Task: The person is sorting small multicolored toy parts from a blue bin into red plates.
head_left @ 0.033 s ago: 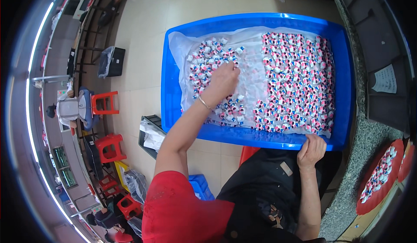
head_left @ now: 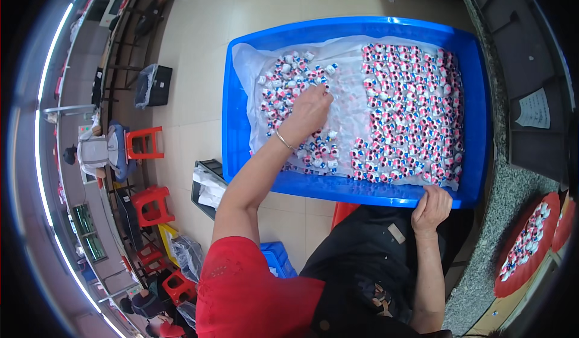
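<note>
My left hand (head_left: 309, 110), with a bracelet at its wrist, reaches over the left half of a large blue tub (head_left: 338, 194). Its fingers are pinched together on a small painted figurine, mostly hidden by the fingertips. Loose white, pink and blue figurines (head_left: 283, 87) lie jumbled around this hand on a white sheet (head_left: 348, 117) lining the tub. To the right, more of these figurines (head_left: 410, 108) sit packed close together in rows. My right hand (head_left: 432, 209) is closed over the tub's near rim, at the right.
Along the right runs a speckled stone counter (head_left: 482, 271), with a red tray (head_left: 505, 286) of similar figurines. A dark bin (head_left: 208, 202) and a blue crate (head_left: 278, 256) stand below the tub's left side. Red stools (head_left: 145, 143) and a seated person (head_left: 102, 151) are far left.
</note>
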Action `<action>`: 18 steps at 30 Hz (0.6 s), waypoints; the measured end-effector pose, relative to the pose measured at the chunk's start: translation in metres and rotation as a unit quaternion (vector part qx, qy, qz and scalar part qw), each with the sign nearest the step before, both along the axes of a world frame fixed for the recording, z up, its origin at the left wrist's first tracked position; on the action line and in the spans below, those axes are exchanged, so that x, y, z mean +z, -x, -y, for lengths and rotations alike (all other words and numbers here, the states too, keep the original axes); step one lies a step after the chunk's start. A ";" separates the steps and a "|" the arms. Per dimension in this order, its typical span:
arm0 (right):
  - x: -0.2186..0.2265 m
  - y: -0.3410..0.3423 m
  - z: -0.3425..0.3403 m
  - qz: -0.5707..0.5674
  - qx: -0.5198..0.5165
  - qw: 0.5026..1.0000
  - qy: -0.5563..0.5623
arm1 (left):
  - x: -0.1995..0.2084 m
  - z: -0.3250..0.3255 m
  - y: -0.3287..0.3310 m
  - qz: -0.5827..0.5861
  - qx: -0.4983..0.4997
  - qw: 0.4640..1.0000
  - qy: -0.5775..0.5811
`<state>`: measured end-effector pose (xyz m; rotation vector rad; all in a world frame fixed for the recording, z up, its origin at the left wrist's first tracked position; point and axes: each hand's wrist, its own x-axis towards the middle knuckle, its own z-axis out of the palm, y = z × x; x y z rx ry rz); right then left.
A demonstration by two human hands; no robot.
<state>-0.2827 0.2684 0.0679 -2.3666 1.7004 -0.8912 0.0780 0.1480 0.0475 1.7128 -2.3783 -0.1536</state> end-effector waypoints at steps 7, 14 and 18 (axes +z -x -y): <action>0.001 0.001 0.001 0.002 -0.004 1.000 -0.007 | 0.022 0.017 0.017 -0.055 0.020 0.989 -0.139; 0.001 0.002 0.004 -0.003 0.002 1.000 0.003 | -0.015 -0.018 0.058 -0.481 0.126 0.803 -0.327; 0.000 -0.002 0.004 0.001 0.009 1.000 0.009 | -0.025 -0.035 0.057 -0.348 0.076 0.912 -0.204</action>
